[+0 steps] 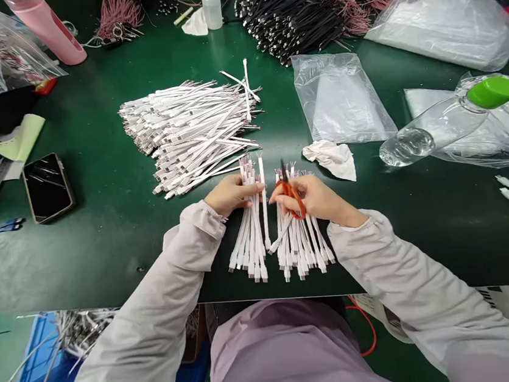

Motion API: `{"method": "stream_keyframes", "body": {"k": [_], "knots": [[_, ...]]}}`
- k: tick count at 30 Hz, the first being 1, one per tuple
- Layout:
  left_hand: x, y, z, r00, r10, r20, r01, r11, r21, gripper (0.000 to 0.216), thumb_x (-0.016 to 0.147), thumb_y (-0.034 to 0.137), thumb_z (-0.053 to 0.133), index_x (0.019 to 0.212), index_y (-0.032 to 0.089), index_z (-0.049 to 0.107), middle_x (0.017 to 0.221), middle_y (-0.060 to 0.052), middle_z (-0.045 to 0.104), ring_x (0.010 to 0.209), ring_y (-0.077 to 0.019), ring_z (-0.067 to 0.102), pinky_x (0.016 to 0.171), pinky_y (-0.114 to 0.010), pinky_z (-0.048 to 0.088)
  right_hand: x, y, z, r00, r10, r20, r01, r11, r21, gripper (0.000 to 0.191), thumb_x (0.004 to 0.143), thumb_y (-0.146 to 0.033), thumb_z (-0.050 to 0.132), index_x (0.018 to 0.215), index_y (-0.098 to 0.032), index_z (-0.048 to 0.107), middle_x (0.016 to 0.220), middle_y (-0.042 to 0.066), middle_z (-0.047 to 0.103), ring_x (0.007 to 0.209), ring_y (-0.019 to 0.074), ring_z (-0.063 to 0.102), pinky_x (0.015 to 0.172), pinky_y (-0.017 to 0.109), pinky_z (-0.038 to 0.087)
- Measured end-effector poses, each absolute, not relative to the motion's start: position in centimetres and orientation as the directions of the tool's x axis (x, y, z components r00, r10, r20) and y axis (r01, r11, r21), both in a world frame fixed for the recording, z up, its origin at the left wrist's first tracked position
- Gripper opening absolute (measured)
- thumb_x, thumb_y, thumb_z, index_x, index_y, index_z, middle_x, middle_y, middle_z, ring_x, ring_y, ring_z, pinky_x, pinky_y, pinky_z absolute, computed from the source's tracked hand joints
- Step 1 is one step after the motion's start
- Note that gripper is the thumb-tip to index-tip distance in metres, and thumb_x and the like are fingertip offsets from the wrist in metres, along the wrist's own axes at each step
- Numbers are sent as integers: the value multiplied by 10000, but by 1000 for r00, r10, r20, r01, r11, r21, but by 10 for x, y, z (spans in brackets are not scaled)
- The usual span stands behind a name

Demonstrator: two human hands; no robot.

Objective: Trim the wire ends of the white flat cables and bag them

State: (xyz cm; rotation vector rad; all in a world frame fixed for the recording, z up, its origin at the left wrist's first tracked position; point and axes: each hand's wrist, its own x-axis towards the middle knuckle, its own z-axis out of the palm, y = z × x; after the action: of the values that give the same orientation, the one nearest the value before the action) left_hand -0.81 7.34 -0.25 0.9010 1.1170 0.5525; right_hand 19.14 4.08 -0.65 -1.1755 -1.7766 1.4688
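Note:
Two small bunches of short white cables lie side by side near the front edge of the green table (116, 231). My left hand (230, 194) is closed over the top of the left bunch (251, 240). My right hand (315, 199) rests on the right bunch (300, 244) and grips small orange-handled scissors (292, 196), blades pointing away from me toward the cable tips. A single white cable (264, 202) lies between the two bunches. A big heap of the same white cables (192, 130) sits just beyond my hands.
A phone (47, 187) lies at the left; a crumpled tissue (331, 159), empty plastic bags (340, 98) and a lying green-capped bottle (448, 120) at the right. Black and pink cable piles (303, 17) fill the back, with a pink bottle (49, 27).

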Motion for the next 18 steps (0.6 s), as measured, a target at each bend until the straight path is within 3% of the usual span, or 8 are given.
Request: {"method": "stream_keyframes", "body": {"k": [4,8,14,18], "knots": [[3,65,-8,330,824,-459,91,457,885,159,714,189,772,768,105,648,672,-17,638,595,-91,572,458,-166,435,189,47,-12,-115,992,54,122,68,-990,244,818,-359,657,983,-183,695,666,-3,633,617,135,611,567,263,481],[7,61,-10,318,852,-416,142,391,909,163,712,207,761,761,109,641,643,-13,636,564,-96,543,456,-184,432,181,56,-17,85,992,89,93,81,-992,251,773,-382,708,943,-198,696,623,-30,569,577,114,541,587,270,480],[7,59,-4,362,839,-406,125,388,913,148,682,174,769,771,111,670,666,-5,630,592,-95,549,488,-191,454,176,64,-15,63,997,43,87,38,-996,240,735,-407,723,754,-182,642,678,-14,575,578,104,498,555,258,435],[3,62,-2,406,792,-456,44,481,876,218,669,120,768,879,118,711,689,-7,629,627,-92,576,535,-189,467,191,62,-10,22,996,82,353,69,-933,172,767,-338,671,725,-172,652,652,10,578,613,148,527,586,291,430]]}}
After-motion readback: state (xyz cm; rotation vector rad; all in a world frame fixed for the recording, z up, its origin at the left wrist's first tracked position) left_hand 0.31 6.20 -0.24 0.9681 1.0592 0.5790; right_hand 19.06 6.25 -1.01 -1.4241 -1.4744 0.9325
